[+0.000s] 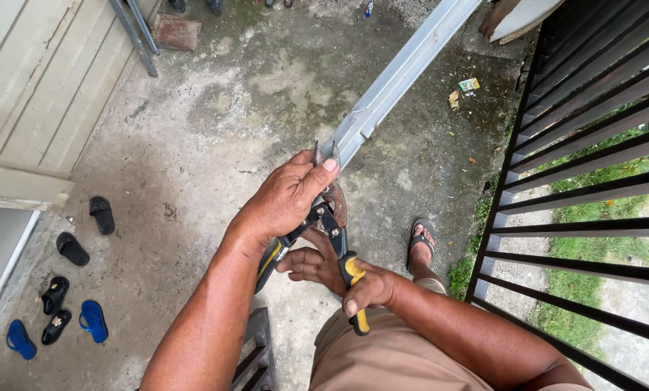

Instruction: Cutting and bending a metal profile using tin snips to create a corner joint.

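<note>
My left hand (284, 199) grips the head of a pair of tin snips (331, 217), thumb pressed near the jaws. My right hand (346, 279) is closed around the black and yellow handles of the snips, below the pivot. The jaws sit at the near end of a long grey metal channel strip (397, 76) that runs away from me across the concrete floor toward the top right. The very end of the strip is hidden behind my left hand.
A black barred metal gate (592, 166) stands along the right, with grass behind it. My sandalled foot (422, 242) rests on the concrete. Several slippers (71, 250) lie at the lower left beside a pale panelled wall (35, 87). A dark metal frame (255, 355) is below my arm.
</note>
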